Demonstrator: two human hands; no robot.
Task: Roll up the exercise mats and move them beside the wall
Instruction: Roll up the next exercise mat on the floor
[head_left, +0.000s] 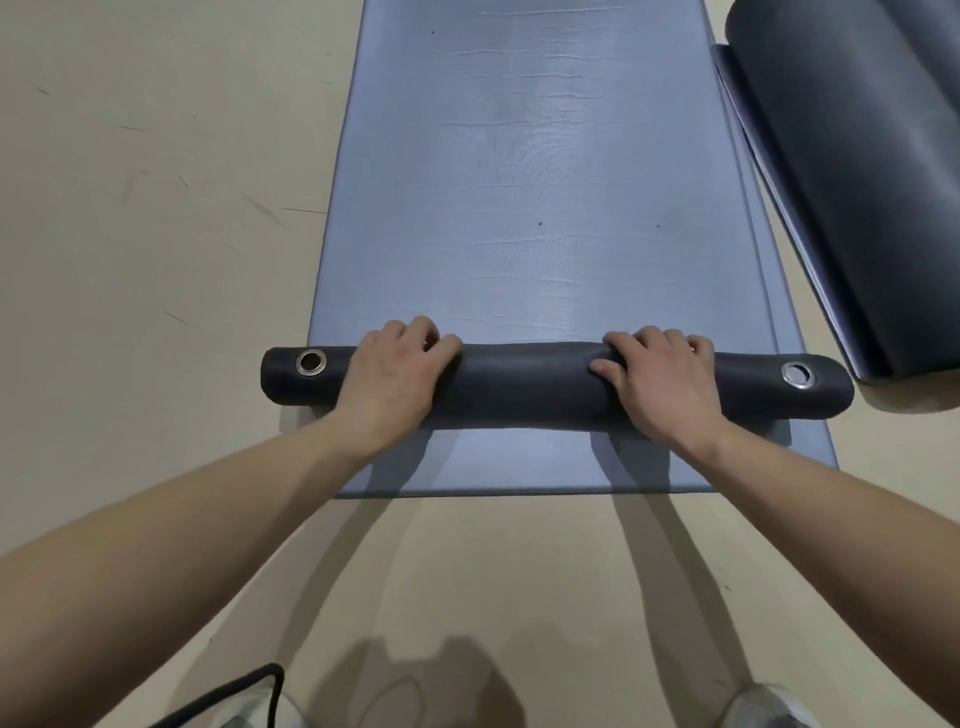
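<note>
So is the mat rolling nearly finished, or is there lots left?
Lots left. Done: a dark mat at the right edge looks rolled already, partly out of view. In hand: the left hand and right hand grip a thin roll at the near end of the blue mat. Left: most of it lies flat ahead, another mat seems to lie underneath, and no wall shows.

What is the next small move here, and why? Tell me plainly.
Probably push the roll forward another turn: the left hand and right hand both grip it, it is thin, and most of the blue mat lies flat ahead.
</note>
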